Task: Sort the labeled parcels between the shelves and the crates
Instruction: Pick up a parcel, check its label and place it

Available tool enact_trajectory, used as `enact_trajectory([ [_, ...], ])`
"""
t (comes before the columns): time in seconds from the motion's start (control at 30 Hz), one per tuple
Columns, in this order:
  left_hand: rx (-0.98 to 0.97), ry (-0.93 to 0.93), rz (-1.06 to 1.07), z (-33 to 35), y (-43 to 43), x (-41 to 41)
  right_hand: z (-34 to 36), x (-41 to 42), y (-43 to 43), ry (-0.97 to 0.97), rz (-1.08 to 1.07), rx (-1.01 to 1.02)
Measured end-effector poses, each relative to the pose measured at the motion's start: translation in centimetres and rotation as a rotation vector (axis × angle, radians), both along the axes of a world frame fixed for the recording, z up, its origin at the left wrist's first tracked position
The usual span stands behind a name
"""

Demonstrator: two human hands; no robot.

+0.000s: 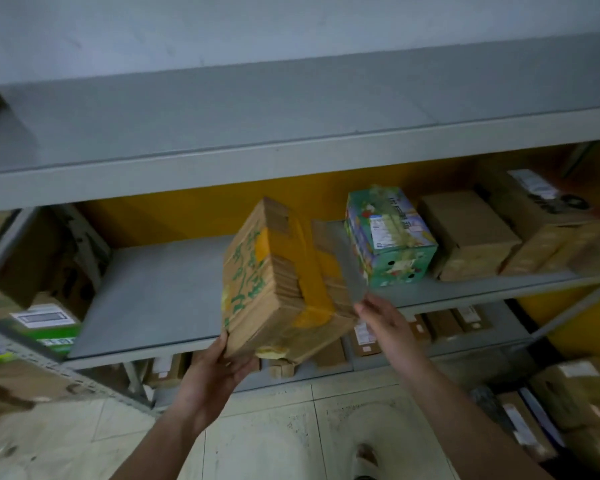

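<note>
holding 1 parcel [281, 282]: left hand [218, 372] beneath, right hand [381, 323] at corner.

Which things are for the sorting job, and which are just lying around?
For the job: the taped box, gripped by the left hand, with the right hand at its edge; the middle shelf; the green box and brown box on it.
Just there: the floor; the yellow wall.
</note>
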State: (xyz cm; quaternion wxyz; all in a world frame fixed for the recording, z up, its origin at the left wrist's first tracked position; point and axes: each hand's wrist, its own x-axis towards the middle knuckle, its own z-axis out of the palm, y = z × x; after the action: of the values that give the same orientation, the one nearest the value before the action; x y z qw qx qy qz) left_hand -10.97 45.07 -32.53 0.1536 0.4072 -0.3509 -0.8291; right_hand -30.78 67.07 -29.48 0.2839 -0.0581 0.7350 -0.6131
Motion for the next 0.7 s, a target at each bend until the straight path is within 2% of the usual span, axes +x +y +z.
enact_trajectory([
  [0.07, 0.005, 0.030, -0.028, 0.4, 0.2, 0.5, 0.2, 0.6, -0.5, -0.306, 0.089, -0.236],
  [0.13, -0.047, 0.053, -0.087, 1.1, 0.3, 0.6, 0.4, 1.2, -1.2, -0.441, 0.177, -0.454],
  [0.23, -0.204, 0.009, -0.165, 2.9, 0.2, 0.1, 1.4, 1.7, -2.3, -0.463, 0.132, -0.572],
  [0.33, -0.538, -0.154, -0.168, 4.7, -0.6, -0.7, 2.2, 1.5, -2.6, -0.430, 0.025, -0.610],
  [0.4, -0.712, -0.165, -0.170, 6.3, -0.2, -1.0, 2.7, 1.6, -2.6, -0.321, -0.027, -0.558],
  [0.53, -0.646, -0.005, -0.381, 8.6, 3.1, -2.1, 3.5, 3.3, -3.3, 0.179, 0.028, -0.224],
  [0.6, -0.608, -0.012, -0.327, 8.1, 4.4, -2.9, 3.5, 4.2, -3.7, 0.367, 0.095, -0.124],
  [0.7, -0.584, -0.061, -0.134, 6.6, 4.7, -3.5, 3.7, 4.9, -3.9, 0.422, 0.156, -0.044],
])
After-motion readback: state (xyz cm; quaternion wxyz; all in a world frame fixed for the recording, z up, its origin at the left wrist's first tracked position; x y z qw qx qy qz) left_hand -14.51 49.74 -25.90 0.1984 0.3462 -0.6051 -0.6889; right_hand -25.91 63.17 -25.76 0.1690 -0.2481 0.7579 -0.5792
